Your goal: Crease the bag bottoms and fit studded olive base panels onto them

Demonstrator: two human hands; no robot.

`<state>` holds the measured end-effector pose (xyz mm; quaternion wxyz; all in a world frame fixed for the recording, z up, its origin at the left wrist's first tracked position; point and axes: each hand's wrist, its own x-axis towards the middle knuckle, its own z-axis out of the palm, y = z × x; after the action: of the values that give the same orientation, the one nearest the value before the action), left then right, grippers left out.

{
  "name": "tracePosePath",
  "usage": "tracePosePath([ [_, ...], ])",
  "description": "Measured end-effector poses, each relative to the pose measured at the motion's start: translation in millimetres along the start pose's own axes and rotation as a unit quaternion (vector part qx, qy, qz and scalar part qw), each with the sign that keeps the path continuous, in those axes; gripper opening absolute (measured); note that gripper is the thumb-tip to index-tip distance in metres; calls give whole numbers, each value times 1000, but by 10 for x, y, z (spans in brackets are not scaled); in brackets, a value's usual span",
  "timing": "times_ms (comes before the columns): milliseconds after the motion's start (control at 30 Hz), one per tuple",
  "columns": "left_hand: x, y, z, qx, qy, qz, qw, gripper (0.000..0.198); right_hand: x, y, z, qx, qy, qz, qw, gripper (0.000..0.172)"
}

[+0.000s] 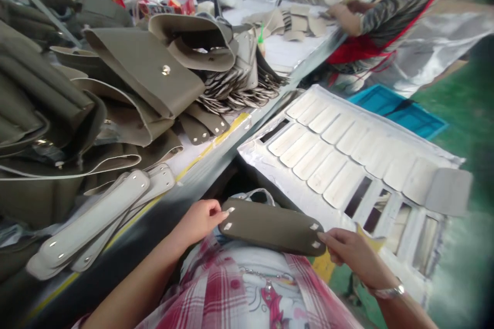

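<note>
A dark olive, leather-like strap piece (270, 226) with rounded ends is held in front of my body. Light diamond-shaped marks show near both of its ends. My left hand (204, 220) pinches its left end, close to one of these marks. At the other end, my right hand (341, 247) grips the edge between thumb and fingers. Pale grey strap pieces (104, 216) with metal studs lie stacked on the table edge to the left. Beside my right hand is a white slotted rack (281, 175) carrying rows of pale rounded pieces (335, 193).
Olive bag bodies (142, 67) pile up on the table at left, near a fanned heap of straps (239, 82). A blue crate (401, 108) sits on the green floor behind the rack. Another person (386, 20) works at the table's far side.
</note>
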<state>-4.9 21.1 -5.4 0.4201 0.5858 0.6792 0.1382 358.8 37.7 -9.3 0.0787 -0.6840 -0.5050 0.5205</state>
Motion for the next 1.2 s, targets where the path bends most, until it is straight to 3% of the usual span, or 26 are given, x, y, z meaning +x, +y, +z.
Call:
tracePosePath([
  [100,-2,68,-30,56,66,20,996,28,-44,-12,-26,8,6,-10,1000,35],
  [167,71,197,47,33,117,74,990,39,-35,12,-45,29,3,-15,999,31],
  [233,154,443,248,23,85,180,980,47,-8,60,-63,47,9,-12,999,29],
  [300,214,764,562,54,0,294,954,51,9,114,-74,56,16,-9,998,28],
  [367,271,1050,922,92,-66,366,924,63,8,162,-78,58,16,-14,998,27],
  [467,380,1261,1351,147,-101,389,904,78,1,217,-86,58,9,-29,998,25],
  [533,437,1274,1493,180,-95,381,902,80,2,243,-98,58,7,-37,998,25],
  [800,403,1291,1554,246,-37,383,889,66,10,296,-126,64,7,-47,997,25],
  [1200,420,1376,1589,229,-33,360,904,55,9,230,-212,2,33,-78,996,23],
])
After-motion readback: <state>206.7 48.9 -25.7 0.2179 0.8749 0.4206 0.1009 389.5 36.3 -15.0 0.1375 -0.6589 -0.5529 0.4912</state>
